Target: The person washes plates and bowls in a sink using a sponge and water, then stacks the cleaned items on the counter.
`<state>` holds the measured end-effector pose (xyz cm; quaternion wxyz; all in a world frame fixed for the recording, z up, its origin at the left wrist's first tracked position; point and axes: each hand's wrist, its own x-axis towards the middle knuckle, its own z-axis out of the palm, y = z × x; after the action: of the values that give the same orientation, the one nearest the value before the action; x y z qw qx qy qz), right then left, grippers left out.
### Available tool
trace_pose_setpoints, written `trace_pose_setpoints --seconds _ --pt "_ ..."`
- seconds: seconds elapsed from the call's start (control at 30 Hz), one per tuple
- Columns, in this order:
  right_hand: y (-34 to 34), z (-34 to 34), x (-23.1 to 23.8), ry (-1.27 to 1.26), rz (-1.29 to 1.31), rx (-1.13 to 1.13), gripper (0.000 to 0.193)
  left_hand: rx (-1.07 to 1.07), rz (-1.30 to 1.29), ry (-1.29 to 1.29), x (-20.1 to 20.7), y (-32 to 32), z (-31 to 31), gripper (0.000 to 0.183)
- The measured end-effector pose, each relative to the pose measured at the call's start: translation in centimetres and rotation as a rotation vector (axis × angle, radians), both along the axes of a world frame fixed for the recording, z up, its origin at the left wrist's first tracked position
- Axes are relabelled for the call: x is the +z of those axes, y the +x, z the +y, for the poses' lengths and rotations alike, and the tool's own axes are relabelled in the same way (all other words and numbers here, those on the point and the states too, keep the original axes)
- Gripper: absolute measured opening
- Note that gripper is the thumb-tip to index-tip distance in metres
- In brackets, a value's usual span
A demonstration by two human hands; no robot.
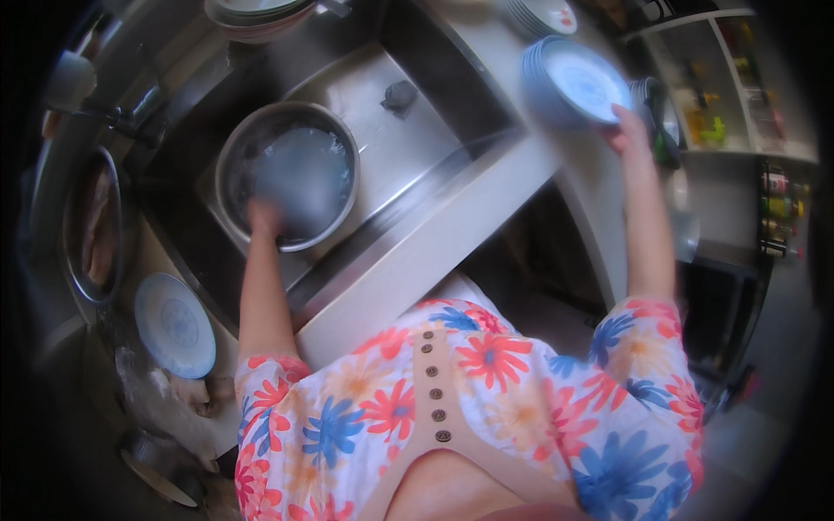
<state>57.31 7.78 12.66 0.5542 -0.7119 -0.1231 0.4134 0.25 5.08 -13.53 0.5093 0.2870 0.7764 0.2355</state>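
A round metal basin [349, 201] of water stands in the sink, and my left hand [265, 219] is inside its near left edge. Smeared by motion, a pale bluish plate [304, 182] lies in the basin, its rim at my left fingers, which look closed on it. Out to the right, my right hand [627, 130] grips the near rim of a white plate with a blue pattern [591, 84]. That plate is on top of a stack of similar plates [540, 76] on the counter. My right thumb lies over the rim; the other fingers are mostly hidden.
A dark crumpled thing [399, 97] lies on the sink floor [382, 165]. More plates [543, 13] stand at the back, with a bowl stack [261, 26] behind the sink. Left of it are a faucet [113, 113], a metal pan [117, 260] and a blue-patterned plate [175, 326]. Shelves [738, 87] stand right.
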Motion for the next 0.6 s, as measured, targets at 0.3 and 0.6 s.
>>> trace_pose_setpoints --seconds 0.3,0.6 --pt "3.6 0.8 0.5 -0.681 -0.686 0.451 0.046 0.241 -0.405 -0.132 1.0 0.6 0.4 0.024" --pt "-12.8 1.2 3.2 0.106 -1.003 0.838 0.019 0.368 -0.535 -0.043 4.2 -0.2 -0.3 0.036"
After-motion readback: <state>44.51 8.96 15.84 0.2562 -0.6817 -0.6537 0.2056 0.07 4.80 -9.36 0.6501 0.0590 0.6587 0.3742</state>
